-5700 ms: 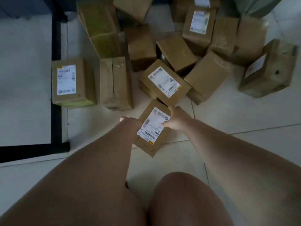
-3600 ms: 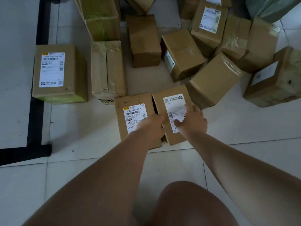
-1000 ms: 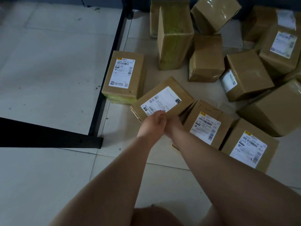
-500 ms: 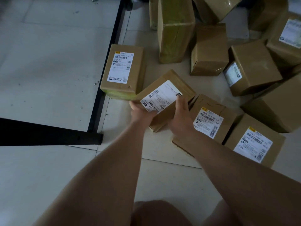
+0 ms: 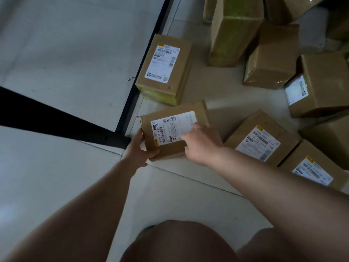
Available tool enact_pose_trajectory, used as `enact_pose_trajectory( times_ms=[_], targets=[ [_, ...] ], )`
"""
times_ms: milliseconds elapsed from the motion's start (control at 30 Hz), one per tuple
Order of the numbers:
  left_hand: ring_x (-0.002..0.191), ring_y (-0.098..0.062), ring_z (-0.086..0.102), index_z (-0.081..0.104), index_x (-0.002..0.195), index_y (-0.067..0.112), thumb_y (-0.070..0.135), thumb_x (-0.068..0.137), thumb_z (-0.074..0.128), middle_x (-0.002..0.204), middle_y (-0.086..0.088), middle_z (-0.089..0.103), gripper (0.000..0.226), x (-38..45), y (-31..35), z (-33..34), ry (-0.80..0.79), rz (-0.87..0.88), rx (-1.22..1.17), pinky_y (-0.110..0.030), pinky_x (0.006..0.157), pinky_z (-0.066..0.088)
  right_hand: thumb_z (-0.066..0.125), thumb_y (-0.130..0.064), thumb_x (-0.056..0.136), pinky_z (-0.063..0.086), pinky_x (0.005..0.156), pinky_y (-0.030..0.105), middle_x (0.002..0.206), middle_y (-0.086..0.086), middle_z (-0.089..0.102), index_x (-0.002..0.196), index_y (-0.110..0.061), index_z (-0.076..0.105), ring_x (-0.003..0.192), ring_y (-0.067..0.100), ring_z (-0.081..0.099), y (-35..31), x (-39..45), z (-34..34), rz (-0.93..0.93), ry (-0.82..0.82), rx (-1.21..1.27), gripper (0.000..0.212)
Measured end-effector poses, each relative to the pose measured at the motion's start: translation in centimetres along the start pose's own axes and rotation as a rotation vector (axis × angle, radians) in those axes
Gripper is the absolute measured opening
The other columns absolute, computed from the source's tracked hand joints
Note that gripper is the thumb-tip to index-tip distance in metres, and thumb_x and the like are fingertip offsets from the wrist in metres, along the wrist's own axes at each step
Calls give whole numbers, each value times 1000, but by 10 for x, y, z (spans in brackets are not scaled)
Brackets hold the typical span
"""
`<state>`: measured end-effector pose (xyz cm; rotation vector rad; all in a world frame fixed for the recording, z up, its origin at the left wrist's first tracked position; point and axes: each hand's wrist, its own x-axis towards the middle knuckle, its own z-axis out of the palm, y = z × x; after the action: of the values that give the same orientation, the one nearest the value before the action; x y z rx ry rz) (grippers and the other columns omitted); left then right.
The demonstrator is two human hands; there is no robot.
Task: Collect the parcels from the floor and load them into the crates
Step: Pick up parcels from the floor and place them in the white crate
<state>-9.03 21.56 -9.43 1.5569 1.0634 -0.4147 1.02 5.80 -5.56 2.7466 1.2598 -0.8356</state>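
Held parcel (image 5: 173,129), white label: "4028 0018 00 P00", partly blurred. Parcel to its right (image 5: 260,140), label: "00 13", "L0". Other labels illegible.

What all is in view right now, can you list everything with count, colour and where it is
held parcel: one, brown with white label, centre, gripped by both hands
labelled parcels on floor: four more with visible white labels, brown, one beside the frame, three at right
plain parcels: several, brown, upper right, some cut off by the edge, exact count unclear
black frame: one, black bars on the floor, left
tiled floor: pale grey
left hand: one, on the held parcel's left corner
right hand: one, on its label side
knees: two, bottom edge
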Motion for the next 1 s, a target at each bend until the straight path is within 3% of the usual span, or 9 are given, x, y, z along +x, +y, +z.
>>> enact_pose_trajectory(
  times_ms=[67,167,267,400,500,667,767,900,1000],
  targets=[
    [127,-34,46,17,149,34,4,82,68,148,2,37,89,0,-9,-6,52,-16,-25,-58,88,49,58,-27,86,27,109,41,146,8,37,139,-25,38,134,30,31,2,22,-7,36,41,6,57],
    [125,-37,48,11,149,33,20,82,70,143,-7,43,91,-4,-20,-1,130,-195,-144,-55,87,51,74,-51,71,3,113,58,158,6,-17,148,-29,-18,146,33,-12,6,49,-13,156,-118,-83,122],
    [129,-43,40,21,147,20,48,77,68,142,-16,37,88,-13,-24,6,78,-520,-320,-54,88,51,73,-67,59,-1,108,70,159,11,-6,147,-26,-23,146,32,-10,13,57,-10,225,-199,-142,136],
    [131,-42,39,25,146,11,54,89,48,148,-20,34,75,-22,-21,13,-186,-511,-559,-52,87,47,69,-76,54,29,105,55,144,14,29,147,-20,11,131,34,34,-7,47,13,275,-216,-52,124],
    [123,-36,48,38,134,15,42,86,61,136,-14,49,59,-17,-18,15,-10,-427,-411,-53,90,49,66,-74,61,42,94,39,136,11,42,139,-16,27,122,30,46,-18,38,30,347,-163,168,105],
    [101,-20,55,31,133,18,20,81,70,118,-1,54,65,-18,-11,15,226,-237,-374,-43,84,48,77,-53,67,44,101,39,139,10,45,140,-10,28,125,28,47,-19,34,37,411,-181,753,98],
    [106,-22,57,30,138,21,25,84,67,126,-2,55,66,-26,14,13,287,-79,-393,-40,92,49,77,-47,70,47,94,37,129,6,53,132,-9,32,117,26,53,-13,29,19,431,-26,1014,85],
    [93,-13,57,39,136,25,28,88,62,115,4,58,52,-38,66,15,227,140,-303,-24,72,46,73,-38,78,41,63,26,86,-7,53,102,-13,39,83,16,56,12,9,-21,484,248,1261,48],
    [82,-5,59,43,133,27,22,89,61,116,2,60,48,-47,115,38,87,258,-233,-22,64,48,69,-35,82,39,73,25,97,-6,52,113,-16,37,86,13,52,38,-22,-39,551,373,1427,48]
  ],
)
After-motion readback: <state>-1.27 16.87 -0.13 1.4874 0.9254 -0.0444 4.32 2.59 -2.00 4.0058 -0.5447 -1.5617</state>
